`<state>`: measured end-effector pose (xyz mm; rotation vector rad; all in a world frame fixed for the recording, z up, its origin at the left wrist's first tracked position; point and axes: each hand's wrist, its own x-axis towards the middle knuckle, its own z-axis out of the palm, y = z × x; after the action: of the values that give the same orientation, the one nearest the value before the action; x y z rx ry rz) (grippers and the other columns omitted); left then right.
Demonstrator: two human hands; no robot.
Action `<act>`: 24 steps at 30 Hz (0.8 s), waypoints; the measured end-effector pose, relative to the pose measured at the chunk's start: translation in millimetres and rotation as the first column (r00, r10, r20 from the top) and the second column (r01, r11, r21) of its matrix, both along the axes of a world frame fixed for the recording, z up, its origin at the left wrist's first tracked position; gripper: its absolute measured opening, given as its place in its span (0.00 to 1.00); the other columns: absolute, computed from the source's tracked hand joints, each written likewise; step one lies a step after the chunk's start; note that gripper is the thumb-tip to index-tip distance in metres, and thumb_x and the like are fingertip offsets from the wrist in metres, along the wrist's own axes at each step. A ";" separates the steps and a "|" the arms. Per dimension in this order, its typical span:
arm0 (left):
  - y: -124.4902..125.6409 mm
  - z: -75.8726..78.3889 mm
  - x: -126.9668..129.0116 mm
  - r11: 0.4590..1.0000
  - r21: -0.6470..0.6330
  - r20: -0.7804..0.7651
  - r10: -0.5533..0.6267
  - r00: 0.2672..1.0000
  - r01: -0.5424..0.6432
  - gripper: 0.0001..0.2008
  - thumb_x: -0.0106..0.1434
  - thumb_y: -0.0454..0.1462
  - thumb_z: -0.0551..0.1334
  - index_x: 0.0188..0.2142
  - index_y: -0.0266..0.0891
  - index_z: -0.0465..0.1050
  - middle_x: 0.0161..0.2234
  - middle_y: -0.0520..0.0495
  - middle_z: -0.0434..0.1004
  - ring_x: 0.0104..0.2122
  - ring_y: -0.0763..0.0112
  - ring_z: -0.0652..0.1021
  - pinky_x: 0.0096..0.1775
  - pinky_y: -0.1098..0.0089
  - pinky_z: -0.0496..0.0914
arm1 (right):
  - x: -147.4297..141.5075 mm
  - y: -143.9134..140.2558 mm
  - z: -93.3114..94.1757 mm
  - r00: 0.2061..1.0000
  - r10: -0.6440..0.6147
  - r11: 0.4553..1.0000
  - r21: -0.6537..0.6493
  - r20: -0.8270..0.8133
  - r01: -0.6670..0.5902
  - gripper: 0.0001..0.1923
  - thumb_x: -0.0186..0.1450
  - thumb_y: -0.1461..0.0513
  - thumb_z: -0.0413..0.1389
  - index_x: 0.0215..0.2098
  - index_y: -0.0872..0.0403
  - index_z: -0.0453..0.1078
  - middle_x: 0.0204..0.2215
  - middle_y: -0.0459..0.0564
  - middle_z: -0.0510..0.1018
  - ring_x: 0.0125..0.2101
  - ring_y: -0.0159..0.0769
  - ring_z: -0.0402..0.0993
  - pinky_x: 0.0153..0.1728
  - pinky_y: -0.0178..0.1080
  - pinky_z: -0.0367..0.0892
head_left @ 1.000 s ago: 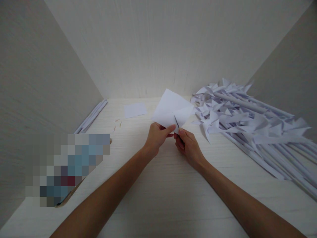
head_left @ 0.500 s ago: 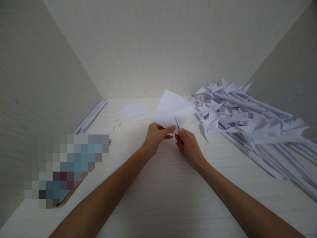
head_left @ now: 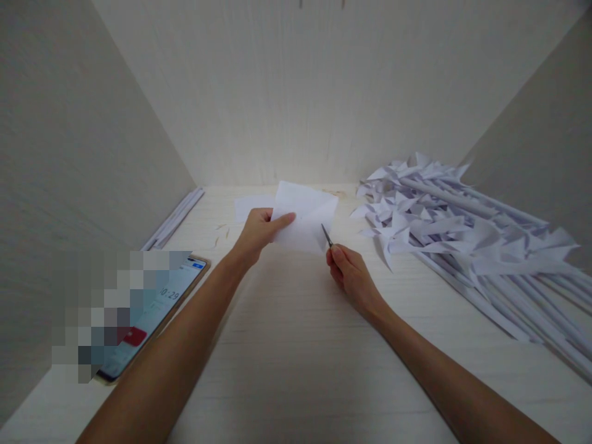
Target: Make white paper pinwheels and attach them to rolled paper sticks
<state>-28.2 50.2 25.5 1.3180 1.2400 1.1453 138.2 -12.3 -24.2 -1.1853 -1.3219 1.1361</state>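
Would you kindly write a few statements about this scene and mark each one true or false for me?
1. The left hand holds a white sheet. True.
2. The right hand holds a slim pointed tool. True.
3. Paper pinwheels lie to the left of both hands. False: they lie to the right.
4. A phone lies on the table beside the left forearm. True.
5. A second sheet lies among the pinwheels. False: it lies partly hidden behind the left hand.
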 end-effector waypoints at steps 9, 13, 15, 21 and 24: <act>-2.9 3.5 14.8 0.983 -0.164 0.356 0.133 0.925 -0.078 0.11 0.60 0.34 0.54 0.22 0.35 0.62 0.14 0.55 0.61 0.12 0.83 0.62 0.15 0.80 0.57 | -7.7 -5.7 3.2 0.991 0.013 1.000 0.001 -0.133 -0.013 0.18 0.60 0.48 0.45 0.23 0.53 0.60 0.10 0.35 0.52 0.11 0.23 0.44 0.12 0.30 0.41; -4.4 7.9 18.9 0.976 -0.213 0.544 0.077 0.835 0.048 0.06 0.58 0.28 0.53 0.29 0.32 0.67 0.25 0.47 0.73 0.24 0.75 0.75 0.29 0.74 0.71 | -8.6 -6.3 5.2 0.989 0.012 1.000 0.002 -0.145 -0.012 0.18 0.60 0.49 0.46 0.23 0.54 0.60 0.09 0.35 0.53 0.11 0.22 0.45 0.12 0.30 0.41; -6.7 6.3 21.0 0.980 -0.190 0.516 0.047 0.856 0.061 0.06 0.57 0.31 0.56 0.25 0.32 0.67 0.24 0.48 0.73 0.24 0.76 0.74 0.29 0.75 0.70 | -9.1 -6.6 6.1 0.987 0.016 1.000 -0.006 -0.161 -0.017 0.18 0.59 0.48 0.46 0.23 0.54 0.60 0.09 0.35 0.54 0.10 0.22 0.45 0.11 0.30 0.41; -16.7 0.1 32.5 0.995 -0.085 0.309 0.076 0.948 -0.053 0.17 0.54 0.34 0.61 0.12 0.33 0.63 0.11 0.54 0.63 0.13 0.84 0.63 0.20 0.79 0.60 | -11.2 -7.8 8.4 0.974 0.007 0.999 -0.041 -0.228 -0.017 0.19 0.59 0.47 0.47 0.24 0.54 0.60 0.09 0.36 0.55 0.10 0.22 0.45 0.11 0.30 0.40; -19.8 3.1 37.9 0.988 -0.151 0.359 0.092 0.929 -0.039 0.13 0.53 0.31 0.61 0.14 0.31 0.67 0.14 0.50 0.69 0.17 0.81 0.71 0.27 0.77 0.68 | -11.6 -7.8 8.6 0.972 0.014 0.999 -0.035 -0.235 -0.023 0.18 0.59 0.48 0.47 0.24 0.54 0.60 0.09 0.35 0.55 0.10 0.22 0.46 0.10 0.29 0.41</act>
<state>9.6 30.4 28.6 0.9116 1.0721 1.2594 126.6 -20.1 -15.6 -1.0316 -1.1371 1.2778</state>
